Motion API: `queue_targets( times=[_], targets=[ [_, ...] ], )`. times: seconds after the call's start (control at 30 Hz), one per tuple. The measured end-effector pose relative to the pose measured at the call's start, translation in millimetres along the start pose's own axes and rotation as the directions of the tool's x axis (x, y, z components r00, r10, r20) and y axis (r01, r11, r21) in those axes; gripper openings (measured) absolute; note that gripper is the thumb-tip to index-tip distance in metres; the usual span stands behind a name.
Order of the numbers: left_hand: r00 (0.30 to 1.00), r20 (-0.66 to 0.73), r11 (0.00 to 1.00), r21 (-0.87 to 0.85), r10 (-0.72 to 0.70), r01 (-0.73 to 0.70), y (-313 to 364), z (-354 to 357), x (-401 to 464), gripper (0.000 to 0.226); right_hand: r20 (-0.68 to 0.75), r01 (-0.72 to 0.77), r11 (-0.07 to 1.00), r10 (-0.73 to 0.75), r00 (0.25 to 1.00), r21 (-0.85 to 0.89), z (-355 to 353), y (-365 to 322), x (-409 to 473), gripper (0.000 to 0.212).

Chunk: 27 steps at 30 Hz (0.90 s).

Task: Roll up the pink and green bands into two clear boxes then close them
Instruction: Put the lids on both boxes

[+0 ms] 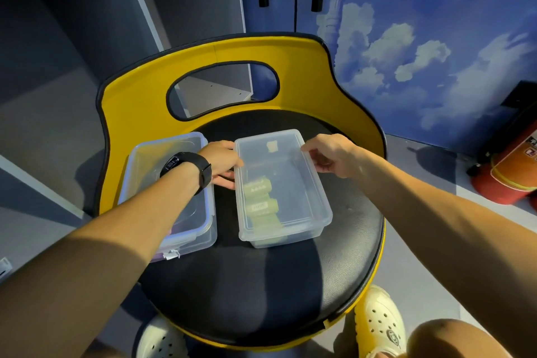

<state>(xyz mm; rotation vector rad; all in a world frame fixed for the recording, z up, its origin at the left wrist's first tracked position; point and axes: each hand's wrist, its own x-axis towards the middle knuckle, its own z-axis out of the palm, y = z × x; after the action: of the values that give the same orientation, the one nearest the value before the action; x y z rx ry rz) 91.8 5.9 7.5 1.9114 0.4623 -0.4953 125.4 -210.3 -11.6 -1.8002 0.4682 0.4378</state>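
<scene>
i see my left hand [225, 164] and right hand [329, 157] gripping the frosted clear lid [279, 180] onto the box of rolled green bands [261, 200]; the blue-rimmed clear box [174, 183] looks closed already, its contents unclear.

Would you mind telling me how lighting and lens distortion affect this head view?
Head view: warm light from the right brightens the right hand and the clear box, the forearms throw dark shadows over the black seat, and the wide-angle lens bends the yellow backrest and stretches the arms at the edges.
</scene>
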Motion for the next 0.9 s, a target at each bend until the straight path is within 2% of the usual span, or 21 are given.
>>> queue_targets(
  times=[0.1, 0.3, 0.43, 0.5, 0.57, 0.73, 0.83, 0.9],
  targets=[
    [0.999, 0.006, 0.998, 0.051, 0.035, -0.035, 4, 2, 1, 0.074, 0.015, 0.003, 1.0, -0.004, 1.0, 0.016, 3, -3, 5, 0.023],
    [0.999, 0.007, 0.993, 0.113, 0.04, -0.041, 4, 5, 6, 0.074, -0.086, 0.016, 1.0, -0.013, 0.996, 0.027, 12, -3, 18, 0.02],
    [0.998, 0.007, 0.991, 0.118, 0.06, -0.06, 2, 4, 4, 0.071, -0.066, 0.047, 0.999, -0.047, 0.997, -0.009, 10, -1, 14, 0.024],
    [0.996, 0.011, 0.98, 0.177, 0.087, -0.087, -2, 6, -1, 0.069, 0.002, 0.076, 0.997, -0.076, 0.997, -0.035, 4, 3, 8, 0.028],
    [0.996, 0.026, 0.969, 0.228, 0.089, -0.093, -8, 9, -9, 0.072, 0.131, 0.088, 0.995, -0.08, 0.988, -0.054, -7, 9, -2, 0.032],
    [0.986, 0.169, 0.972, 0.233, -0.011, -0.029, -21, 13, -42, 0.088, 0.467, 0.0, 0.984, 0.084, 0.88, -0.177, -42, 20, -30, 0.035],
    [0.965, 0.251, 0.973, 0.232, -0.074, 0.014, -30, 15, -61, 0.099, 0.552, -0.063, 0.975, 0.175, 0.816, -0.215, -53, 28, -47, 0.038],
    [0.96, 0.265, 0.976, 0.217, -0.086, 0.028, -34, 16, -68, 0.102, 0.566, -0.074, 0.967, 0.204, 0.799, -0.244, -56, 32, -58, 0.036]
  ],
)
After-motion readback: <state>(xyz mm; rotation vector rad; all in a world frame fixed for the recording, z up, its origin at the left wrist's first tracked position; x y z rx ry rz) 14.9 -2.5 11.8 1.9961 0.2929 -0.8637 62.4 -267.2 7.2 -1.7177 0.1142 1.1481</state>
